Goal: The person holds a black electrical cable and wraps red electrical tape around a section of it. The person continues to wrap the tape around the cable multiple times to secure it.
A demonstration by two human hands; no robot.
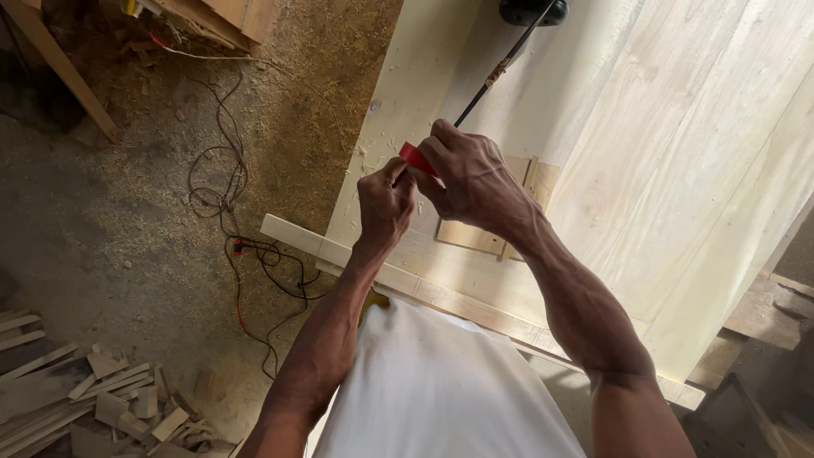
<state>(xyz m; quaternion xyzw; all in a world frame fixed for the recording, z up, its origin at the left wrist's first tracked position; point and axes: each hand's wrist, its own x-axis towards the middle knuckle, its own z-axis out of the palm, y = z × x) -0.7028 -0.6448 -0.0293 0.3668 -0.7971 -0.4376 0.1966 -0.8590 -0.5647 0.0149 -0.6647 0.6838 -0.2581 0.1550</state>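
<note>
**Inspector A:** Head view, the only 1 on file. Report the hands.

**Inspector B:** The right hand (pixel 466 174) sits just above frame centre, fingers curled and pinched together on a small red piece (pixel 415 159), which shows at the hand's 9 o'clock edge. The left hand (pixel 386 203) is at the right hand's 8 o'clock, its thumb and fingertips closed against the same red piece. Both hands touch each other there.

**Inspector A:** What is the red piece?

**Inspector B:** Cannot tell; most of it is hidden by the fingers. A thin dark cord (pixel 496 75) runs from the right hand's knuckles toward 1 o'clock, up to a black object (pixel 530 10) cut off by the top edge.

**Inspector A:** The surface beneath?

**Inspector B:** A pale wooden panel (pixel 678 170) fills the right half of the frame. A small square wood block (pixel 475 233) lies on it directly under the right wrist. A light wooden strip (pixel 314 244) borders the panel's near edge, running from 9 o'clock toward 4 o'clock.

**Inspector A:** Surroundings?

**Inspector B:** At 9 o'clock, a sawdust-covered floor (pixel 102 220) carries loose tangled wires (pixel 246 254), black and red. At 7 o'clock, a pile of wood offcuts (pixel 76 394). At 6 o'clock, the person's white shirt (pixel 432 399).
</note>
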